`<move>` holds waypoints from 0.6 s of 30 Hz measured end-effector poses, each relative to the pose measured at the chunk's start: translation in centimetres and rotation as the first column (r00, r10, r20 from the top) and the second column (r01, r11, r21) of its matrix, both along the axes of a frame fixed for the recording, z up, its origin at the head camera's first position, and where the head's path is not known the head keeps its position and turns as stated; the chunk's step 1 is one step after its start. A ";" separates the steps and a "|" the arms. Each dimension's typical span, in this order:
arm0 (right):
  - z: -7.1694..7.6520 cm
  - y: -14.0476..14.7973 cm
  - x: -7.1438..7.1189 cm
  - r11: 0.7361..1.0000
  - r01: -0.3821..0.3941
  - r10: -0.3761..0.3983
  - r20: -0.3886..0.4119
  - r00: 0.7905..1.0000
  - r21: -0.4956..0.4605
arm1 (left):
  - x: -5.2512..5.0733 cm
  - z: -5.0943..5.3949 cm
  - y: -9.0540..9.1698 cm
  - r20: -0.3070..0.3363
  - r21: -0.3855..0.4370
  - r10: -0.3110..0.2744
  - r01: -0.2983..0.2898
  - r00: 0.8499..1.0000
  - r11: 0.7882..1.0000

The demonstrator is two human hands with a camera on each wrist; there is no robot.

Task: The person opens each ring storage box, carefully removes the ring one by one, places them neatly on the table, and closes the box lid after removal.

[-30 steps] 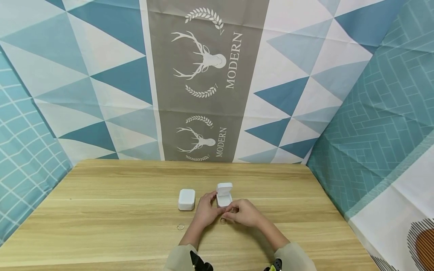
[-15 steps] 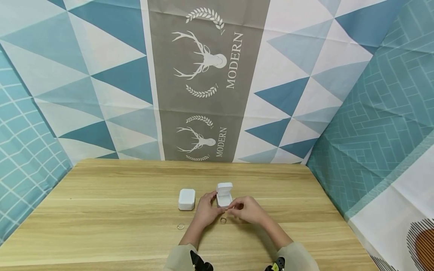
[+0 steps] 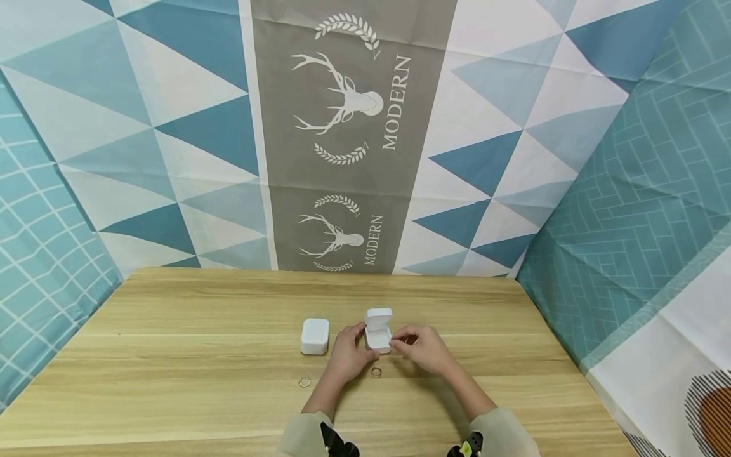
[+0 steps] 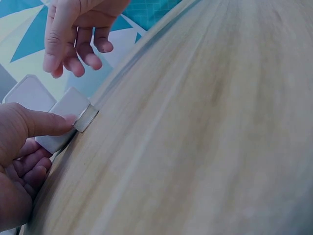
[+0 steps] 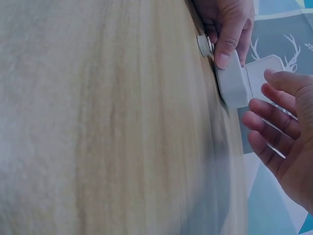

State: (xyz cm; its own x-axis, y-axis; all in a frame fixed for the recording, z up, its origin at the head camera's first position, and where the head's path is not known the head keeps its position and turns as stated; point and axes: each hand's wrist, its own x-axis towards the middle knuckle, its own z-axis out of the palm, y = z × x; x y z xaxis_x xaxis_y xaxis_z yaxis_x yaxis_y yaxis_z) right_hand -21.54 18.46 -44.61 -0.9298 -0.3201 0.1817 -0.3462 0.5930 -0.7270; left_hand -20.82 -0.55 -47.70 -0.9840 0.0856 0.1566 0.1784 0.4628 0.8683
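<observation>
A small white ring box point(image 3: 378, 339) stands on the table with its lid raised. My left hand point(image 3: 346, 357) grips it, thumb on the near side and fingers along the left side. Beside the box's right edge is my right hand point(image 3: 424, 350), fingers loosely bent; the right wrist view shows thumb point(image 5: 287, 81) and fingertips point(image 5: 254, 105) apart, with no object visible between them. Whether they touch the box is unclear. A ring point(image 3: 376, 372) lies just in front of the box, close to my left thumb. The box's inside looks plain white.
Left of my left hand stands a second white ring box point(image 3: 315, 336) with its lid down. Another thin ring point(image 3: 304, 382) lies nearer, left of my forearm. The wooden table point(image 3: 200, 355) ends at a patterned cloth backdrop point(image 3: 342, 209).
My right hand has moved from near the ring in front of the box, up and right, to the box's right edge. My left hand and the box stay in place.
</observation>
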 end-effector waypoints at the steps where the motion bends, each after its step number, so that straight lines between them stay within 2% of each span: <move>1: 0.1 0.0 0.0 1.000 0.009 -0.009 -0.003 1.000 -0.010 | 0.0 -0.1 0.0 0.004 -0.005 -0.002 0.002 1.000 1.000; 11: 0.2 0.0 -0.1 0.996 0.064 -0.066 -0.032 0.997 -0.054 | 0.0 0.0 -0.1 0.011 -0.020 -0.007 0.007 1.000 1.000; 18: 0.0 -0.2 -0.2 0.990 0.112 -0.114 -0.018 0.993 -0.083 | -0.1 0.0 0.0 0.004 -0.015 -0.010 0.010 1.000 1.000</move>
State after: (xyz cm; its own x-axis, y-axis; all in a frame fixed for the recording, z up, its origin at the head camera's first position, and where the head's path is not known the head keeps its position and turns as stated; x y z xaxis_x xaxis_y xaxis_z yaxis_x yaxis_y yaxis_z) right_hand -21.78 18.27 -44.63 -0.9545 -0.1965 0.2242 -0.2972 0.5681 -0.7674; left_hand -20.91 -0.59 -47.74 -0.9835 0.0982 0.1517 0.1803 0.4741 0.8618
